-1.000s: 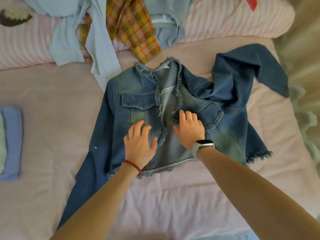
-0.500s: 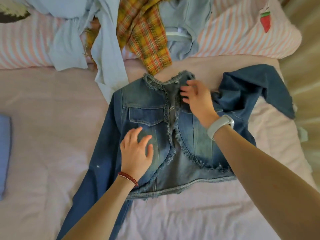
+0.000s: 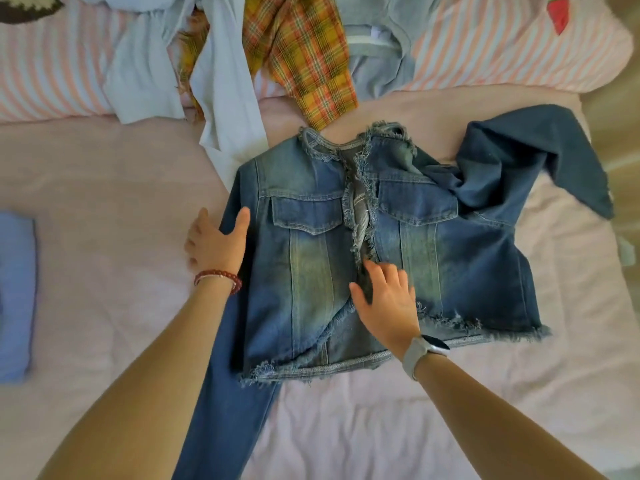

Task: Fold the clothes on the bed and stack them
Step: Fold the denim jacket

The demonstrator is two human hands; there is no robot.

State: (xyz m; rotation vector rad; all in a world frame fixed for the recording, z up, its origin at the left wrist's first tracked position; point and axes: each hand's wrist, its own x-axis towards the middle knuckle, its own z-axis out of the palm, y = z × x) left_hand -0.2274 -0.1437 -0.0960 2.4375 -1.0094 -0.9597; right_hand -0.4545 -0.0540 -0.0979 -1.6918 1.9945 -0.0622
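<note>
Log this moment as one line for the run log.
step: flattening denim jacket | left hand: grips its sleeve | right hand: pressing front | fold: not started

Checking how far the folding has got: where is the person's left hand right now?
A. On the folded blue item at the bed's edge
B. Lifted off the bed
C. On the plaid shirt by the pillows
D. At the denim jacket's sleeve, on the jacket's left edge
D: the left hand wraps the sleeve at the edge of the denim jacket, thumb on top.

Pink-sheeted bed [image 3: 104, 209], striped pillows [image 3: 52, 81]
</note>
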